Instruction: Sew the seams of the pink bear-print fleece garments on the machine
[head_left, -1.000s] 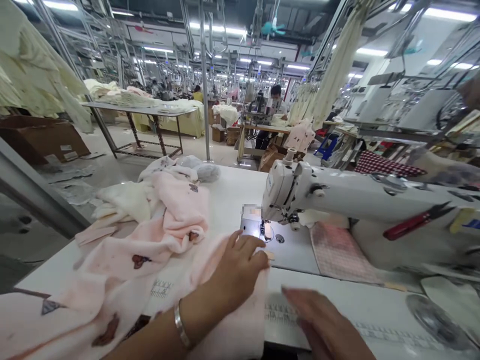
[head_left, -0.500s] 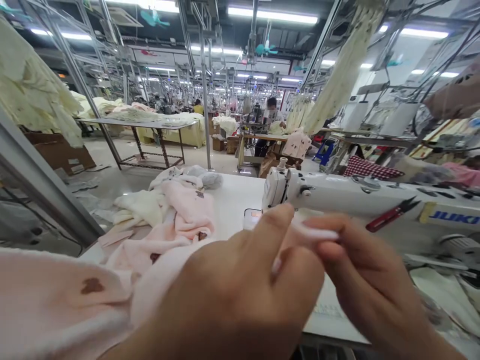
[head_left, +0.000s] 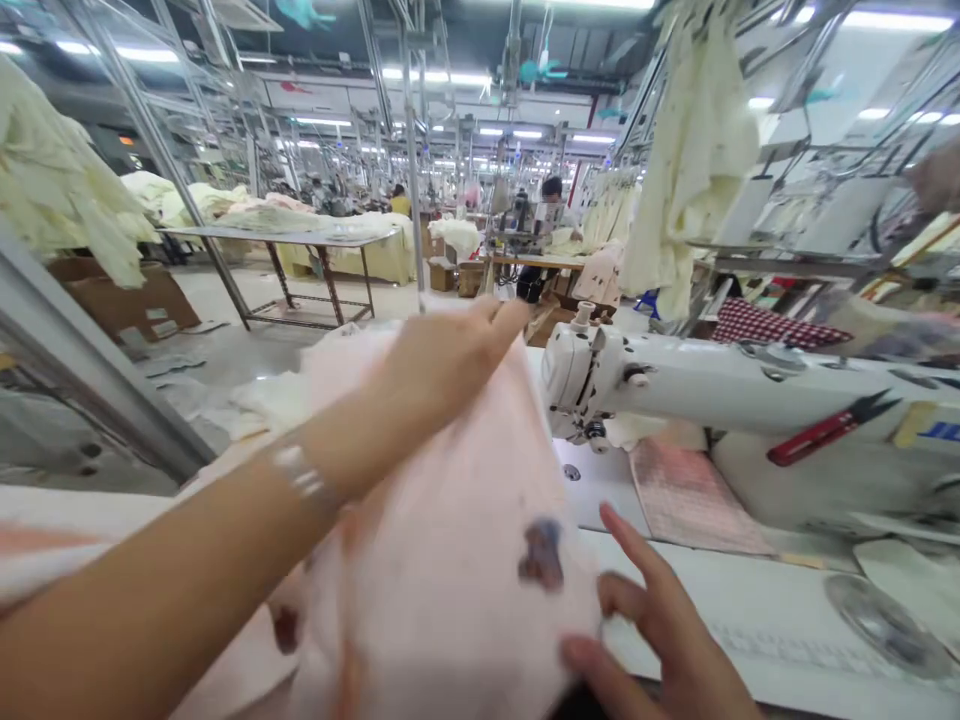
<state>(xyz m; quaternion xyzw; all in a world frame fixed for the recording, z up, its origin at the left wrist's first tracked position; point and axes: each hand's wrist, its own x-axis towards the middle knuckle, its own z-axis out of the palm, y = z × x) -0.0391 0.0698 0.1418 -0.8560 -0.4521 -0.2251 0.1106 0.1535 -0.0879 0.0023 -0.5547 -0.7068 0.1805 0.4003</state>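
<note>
My left hand is raised over the table and closed on the top edge of a pale pink fleece garment with small dark animal prints. The fabric hangs down from it in front of me. A silver bracelet sits on that wrist. My right hand is low at the front, fingers spread, touching the garment's lower right edge. The white sewing machine stands just right of the lifted fabric, its needle end hidden partly behind the cloth.
Red thread snips lie on the machine arm. A pink checked cloth lies on the table under the arm. Cream garments hang overhead at right. A person sews at a far station beyond a long table.
My left hand has lifted the pink garment up and away, so it now hangs in front of the machine. My right hand let go of its pinch and dropped lower with fingers spread.
</note>
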